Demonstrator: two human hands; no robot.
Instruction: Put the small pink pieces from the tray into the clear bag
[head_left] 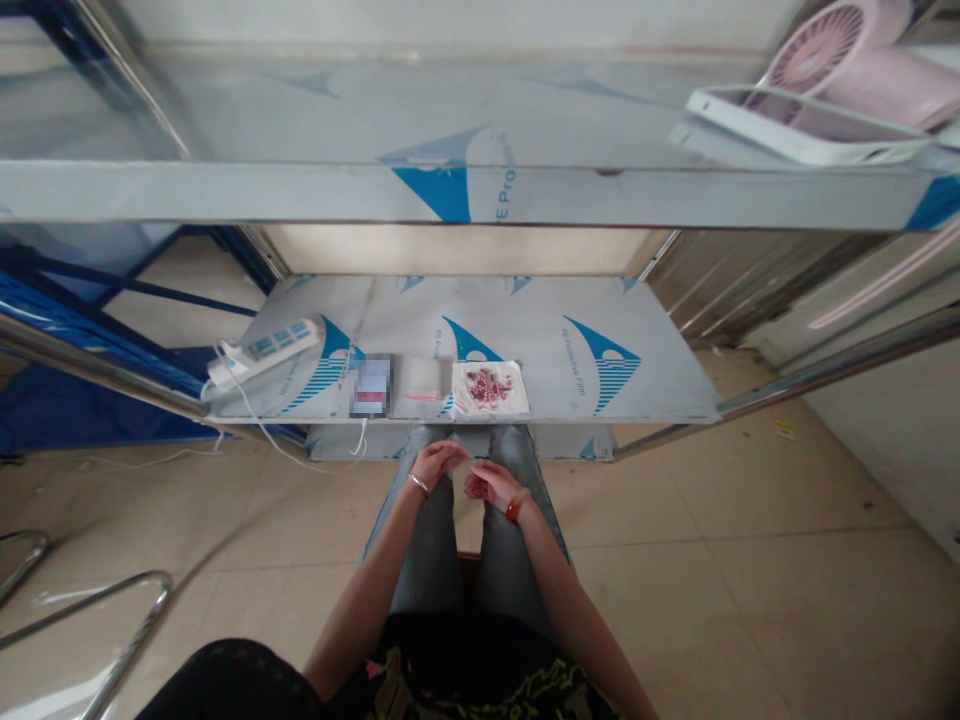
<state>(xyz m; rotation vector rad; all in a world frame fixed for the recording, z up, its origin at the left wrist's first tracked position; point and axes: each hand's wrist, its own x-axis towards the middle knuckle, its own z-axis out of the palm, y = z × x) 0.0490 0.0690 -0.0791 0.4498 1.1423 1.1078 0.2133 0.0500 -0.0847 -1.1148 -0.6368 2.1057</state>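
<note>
Above my jeans-clad knees, my left hand [439,461] and my right hand [492,484] are close together, their fingers curled in a pinch. Something small, pale and see-through shows faintly between the fingertips; its kind is too small to tell. On the shelf just beyond the hands lies a white tray [491,407] with pink and dark red beads [491,385] heaped on it. Left of it is a clear plastic packet [422,378] with a reddish line along its near edge. A blurred-out phone [372,386] lies further left, a white cable running from it.
A white power strip [266,352] sits at the shelf's left end, its cord hanging over the front edge. Overhead, an upper metal shelf [300,190] carries a pink fan [817,50] and a white tray-like frame [810,130]. Chrome chair legs [150,600] stand at lower left.
</note>
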